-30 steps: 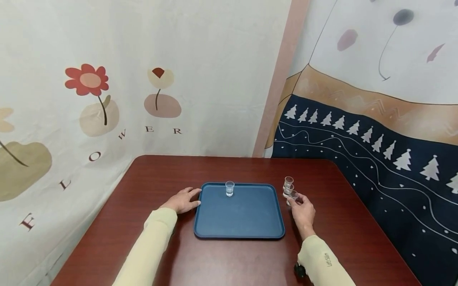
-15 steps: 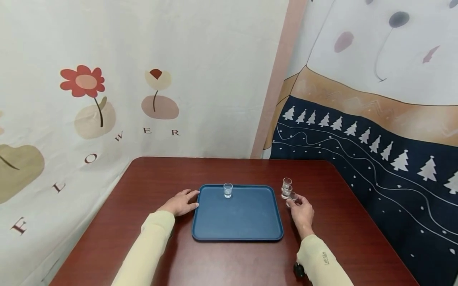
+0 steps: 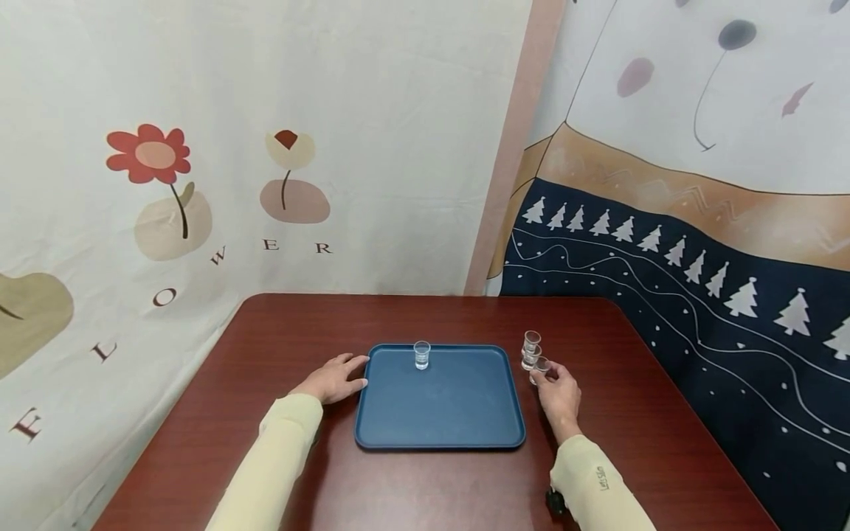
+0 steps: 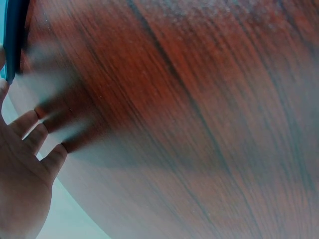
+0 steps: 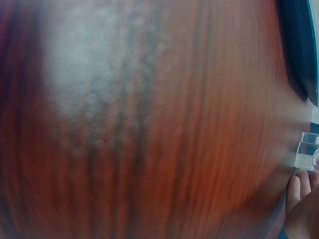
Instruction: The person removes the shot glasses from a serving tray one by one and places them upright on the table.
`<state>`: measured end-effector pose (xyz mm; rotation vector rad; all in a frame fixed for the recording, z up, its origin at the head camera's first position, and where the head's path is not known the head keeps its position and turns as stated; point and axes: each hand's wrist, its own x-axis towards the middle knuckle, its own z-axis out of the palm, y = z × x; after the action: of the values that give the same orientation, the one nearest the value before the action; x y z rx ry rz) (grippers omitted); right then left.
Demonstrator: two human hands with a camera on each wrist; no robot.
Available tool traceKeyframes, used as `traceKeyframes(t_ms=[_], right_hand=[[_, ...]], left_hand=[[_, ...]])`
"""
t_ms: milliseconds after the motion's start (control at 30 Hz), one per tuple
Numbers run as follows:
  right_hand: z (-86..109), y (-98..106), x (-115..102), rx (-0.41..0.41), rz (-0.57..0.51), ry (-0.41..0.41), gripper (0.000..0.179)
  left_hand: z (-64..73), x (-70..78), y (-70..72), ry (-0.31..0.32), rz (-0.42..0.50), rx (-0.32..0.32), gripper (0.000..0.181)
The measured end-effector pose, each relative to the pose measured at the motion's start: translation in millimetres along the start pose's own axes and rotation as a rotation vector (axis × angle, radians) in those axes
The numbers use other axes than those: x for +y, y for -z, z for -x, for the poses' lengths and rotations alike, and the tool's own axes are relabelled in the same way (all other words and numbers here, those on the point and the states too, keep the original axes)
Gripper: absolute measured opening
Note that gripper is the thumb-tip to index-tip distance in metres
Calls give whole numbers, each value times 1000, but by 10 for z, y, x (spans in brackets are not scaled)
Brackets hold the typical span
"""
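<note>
A blue tray [image 3: 441,413] lies on the table, with one small clear shot glass [image 3: 421,355] upright near its far edge. My left hand [image 3: 332,380] rests at the tray's left rim, its fingers extended; in the left wrist view this hand [image 4: 22,169] shows spread fingers beside the tray's edge [image 4: 14,40]. To the right of the tray, my right hand [image 3: 559,396] pinches the nearest shot glass [image 3: 539,364] between thumb and fingers. Close behind that glass stand a second shot glass [image 3: 530,358] and a third shot glass [image 3: 532,340], in a row.
The dark red wooden table [image 3: 458,490] has its far edge close to a white printed curtain [image 3: 398,147]. Another hanging cloth with trees [image 3: 631,258] borders the right side. Part of the tray [image 5: 301,40] shows at the top right in the right wrist view.
The head view has shifted slightly. Both hands, the tray and the glasses keep their places relative to one another.
</note>
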<state>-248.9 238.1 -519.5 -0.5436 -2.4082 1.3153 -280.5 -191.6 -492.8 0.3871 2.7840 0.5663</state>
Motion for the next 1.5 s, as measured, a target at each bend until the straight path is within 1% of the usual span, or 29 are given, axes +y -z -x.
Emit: traceKeyframes(t_ms=[233,433,500,600,767,933,1200,1367,1500], right_hand=[[8,16,-11,-17,9,8,45],[-3,7,-49,-53,-46,-21,63],[-19,17,-69,-46,-62,-25,68],[-37,56,-100,-10,-81,-19,72],[-74,134,-146,50,-111,16,75],[-110,181,-209,67,-125,31,76],[-138,161,-354,59,-169,35,74],[-125,135,-467,48,-210,69,74],[-88,108,-592,35,-243,99,72]], left_hand=[[-11,-11,-5,-2,-3,-3,58],[-20,-44,13,7,-2,-2,58],[-21,-44,22,9,-4,-1,58],[-14,-30,29,5,-6,-4,58],[-5,-9,15,5,-6,-16,59],[-2,0,-2,5,-2,-22,58],[-8,-18,-15,-4,3,-10,57],[-5,-24,-12,-3,-10,-4,57],[10,7,-3,-4,0,5,57]])
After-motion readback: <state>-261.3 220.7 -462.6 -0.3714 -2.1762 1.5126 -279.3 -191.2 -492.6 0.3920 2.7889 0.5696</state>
